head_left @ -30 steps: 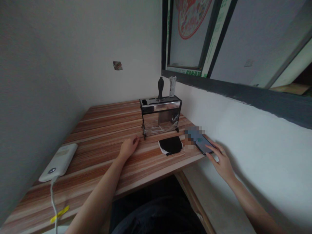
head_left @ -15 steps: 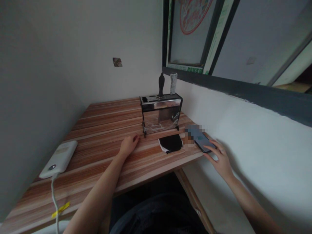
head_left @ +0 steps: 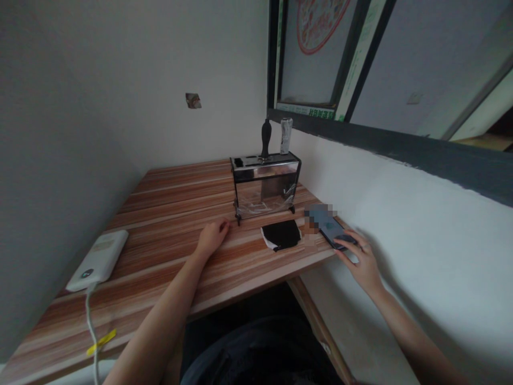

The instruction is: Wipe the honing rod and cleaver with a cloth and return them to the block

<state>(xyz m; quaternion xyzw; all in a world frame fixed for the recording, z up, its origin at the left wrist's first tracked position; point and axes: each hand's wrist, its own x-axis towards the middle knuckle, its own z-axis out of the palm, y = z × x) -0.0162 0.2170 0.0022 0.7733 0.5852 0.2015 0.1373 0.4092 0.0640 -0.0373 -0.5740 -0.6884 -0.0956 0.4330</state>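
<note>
My left hand (head_left: 213, 237) rests on the wood-grain table with its fingers curled in and nothing visible in them. Just beyond it stands a knife block (head_left: 266, 184) with clear sides, partly covered in plastic film. A black handle (head_left: 266, 138) and a film-wrapped handle (head_left: 286, 136) stick up out of its top. At the right edge of the table, my right hand (head_left: 360, 262) grips the near end of a phone (head_left: 332, 230), which lies flat with its far part blurred out. Between my hands lies a flat black piece with white edges (head_left: 281, 234).
A white power bank (head_left: 98, 259) lies on the left of the table (head_left: 172, 198). Its white cable (head_left: 90, 321) runs over the front edge, past a strip of yellow tape (head_left: 101, 342). Walls border the table behind and right, with a dark window frame (head_left: 385, 140) above.
Both hands and the objects stay where they were. Only the view has shifted very slightly.
</note>
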